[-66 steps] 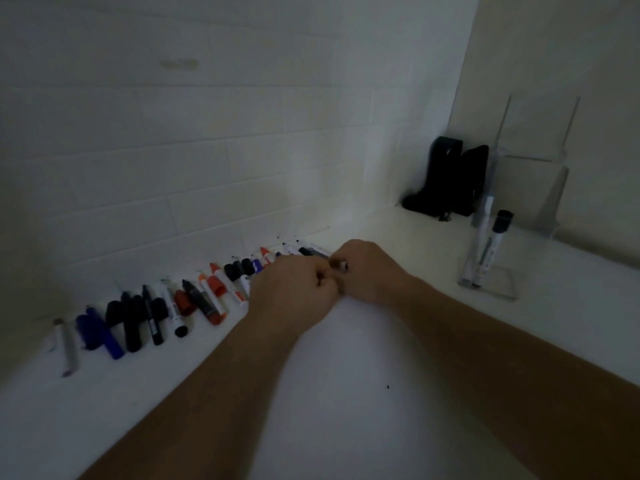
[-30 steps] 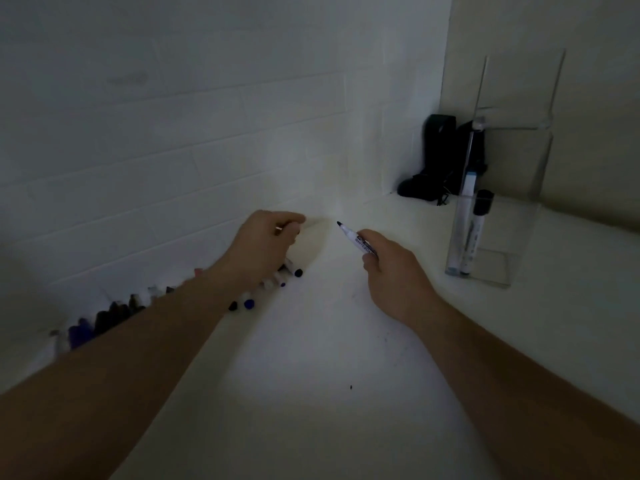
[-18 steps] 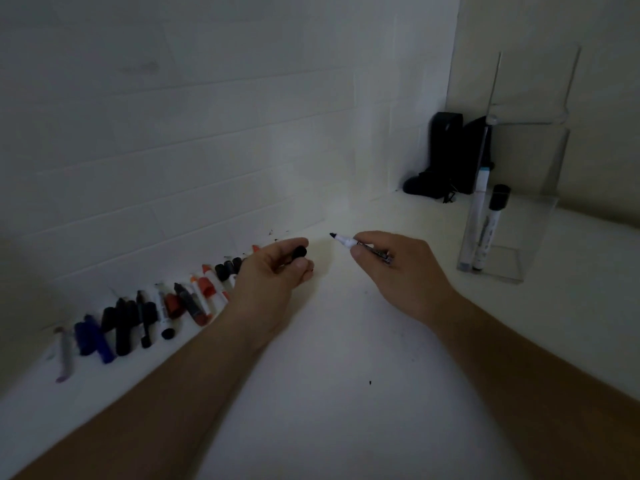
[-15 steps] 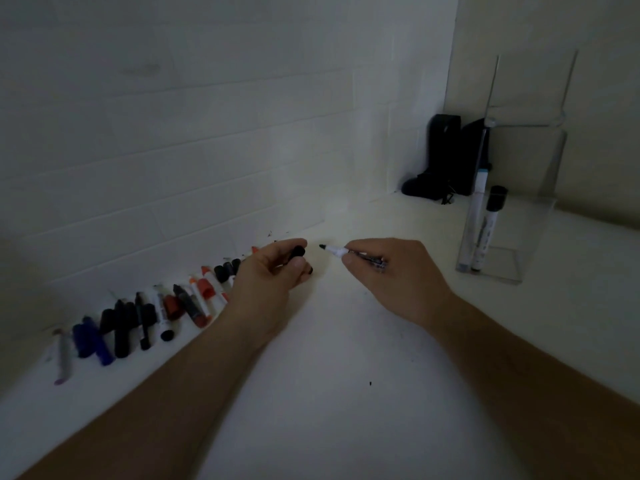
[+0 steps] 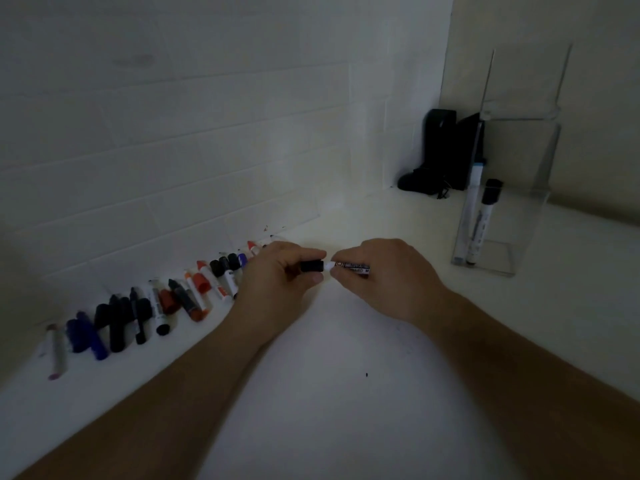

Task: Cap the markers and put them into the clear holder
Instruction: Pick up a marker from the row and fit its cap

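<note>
My left hand (image 5: 277, 278) pinches a small black cap (image 5: 311, 266) between thumb and fingers. My right hand (image 5: 384, 278) grips a thin white marker (image 5: 351, 266) with printed lettering, its tip end pointing left and meeting the cap's mouth. Both hands hover just above the white counter (image 5: 346, 393), mid-frame. The clear holder (image 5: 512, 233) stands to the right near the corner, and two capped markers (image 5: 479, 216) lean upright inside it. A row of several loose markers and caps (image 5: 156, 306), black, blue, red and orange, lies along the tiled wall on the left.
A black object (image 5: 440, 157) sits in the back corner behind the holder. White tiled wall (image 5: 173, 133) runs along the left and back. A tiny dark speck (image 5: 366, 375) lies on the counter in front of my arms.
My hands came together: the cap in my left hand and the marker tip in my right, a gap apart before, now meet. Earlier my left hand picked the cap from the row.
</note>
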Demonstrator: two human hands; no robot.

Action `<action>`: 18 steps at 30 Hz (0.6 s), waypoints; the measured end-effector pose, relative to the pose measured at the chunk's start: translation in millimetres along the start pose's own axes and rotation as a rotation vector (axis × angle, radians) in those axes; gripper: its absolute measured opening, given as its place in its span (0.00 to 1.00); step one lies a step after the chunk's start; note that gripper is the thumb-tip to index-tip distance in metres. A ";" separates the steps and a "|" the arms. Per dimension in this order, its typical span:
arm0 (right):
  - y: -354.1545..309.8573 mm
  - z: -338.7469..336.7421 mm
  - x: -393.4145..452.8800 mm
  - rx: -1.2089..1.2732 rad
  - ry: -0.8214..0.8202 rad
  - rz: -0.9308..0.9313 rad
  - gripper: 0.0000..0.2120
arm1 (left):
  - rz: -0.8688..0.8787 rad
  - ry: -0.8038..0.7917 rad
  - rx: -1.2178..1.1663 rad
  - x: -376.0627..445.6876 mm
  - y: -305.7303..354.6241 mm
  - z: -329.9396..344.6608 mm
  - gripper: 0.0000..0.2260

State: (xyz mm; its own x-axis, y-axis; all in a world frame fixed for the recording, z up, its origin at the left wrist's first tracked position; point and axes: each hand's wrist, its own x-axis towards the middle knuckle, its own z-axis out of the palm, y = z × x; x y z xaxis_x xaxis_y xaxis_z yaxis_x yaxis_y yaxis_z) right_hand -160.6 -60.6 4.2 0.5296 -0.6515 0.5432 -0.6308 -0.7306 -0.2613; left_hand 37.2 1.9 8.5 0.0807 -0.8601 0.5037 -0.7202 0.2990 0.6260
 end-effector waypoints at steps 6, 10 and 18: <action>6.6 -7.0 0.3 0.018 0.024 0.025 0.18 | -0.202 -0.062 -0.401 -3.4 5.7 -1.9 0.14; 9.0 -12.0 1.1 0.134 -0.029 -0.059 0.16 | -0.288 -0.163 -0.620 -5.2 4.6 -11.1 0.10; 3.8 -19.4 -0.7 0.143 -0.077 -0.053 0.19 | -0.284 -0.318 -0.518 -2.6 -0.3 -15.8 0.04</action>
State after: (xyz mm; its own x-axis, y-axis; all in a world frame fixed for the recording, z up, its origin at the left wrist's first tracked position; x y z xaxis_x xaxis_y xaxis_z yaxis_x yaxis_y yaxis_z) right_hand -174.4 -58.9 18.3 0.6056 -0.6209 0.4977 -0.5165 -0.7825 -0.3478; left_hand 48.1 10.6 16.4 -0.0459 -0.9908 0.1274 -0.2710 0.1351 0.9531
